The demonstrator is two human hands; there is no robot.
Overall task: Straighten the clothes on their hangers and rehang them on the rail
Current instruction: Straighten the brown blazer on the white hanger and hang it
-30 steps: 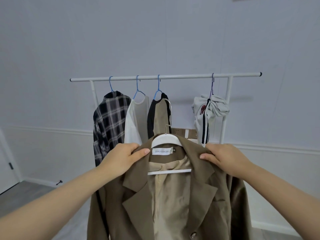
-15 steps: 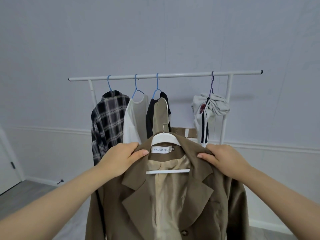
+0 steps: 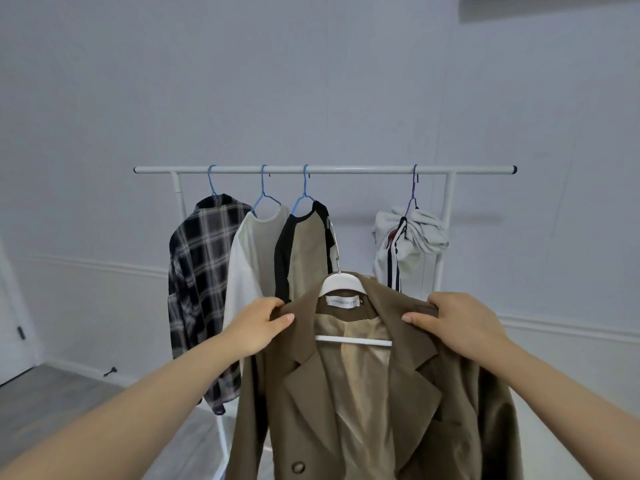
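Observation:
A brown blazer [image 3: 408, 393] hangs on a white hanger [image 3: 343, 284] held up in front of me, below the white rail [image 3: 346, 170]. My left hand [image 3: 254, 323] grips the blazer's left shoulder and my right hand [image 3: 460, 323] grips its right shoulder. The hanger's metal hook [image 3: 334, 244] points up, well under the rail. On the rail hang a plaid shirt [image 3: 201, 289], a white top [image 3: 249, 258], a black and tan top [image 3: 304, 251] on blue hangers, and a bunched grey garment [image 3: 408, 240] on a purple hanger.
The rail stands against a pale wall on white uprights [image 3: 445, 233]. A stretch of bare rail lies between the black and tan top and the bunched garment. Grey floor [image 3: 45, 400] shows at lower left, beside a white door edge [image 3: 14, 327].
The view has tilted so the rail sits lower in frame. Both hands have slid outward along the blazer's shoulders, and the blazer stays held up below the rail.

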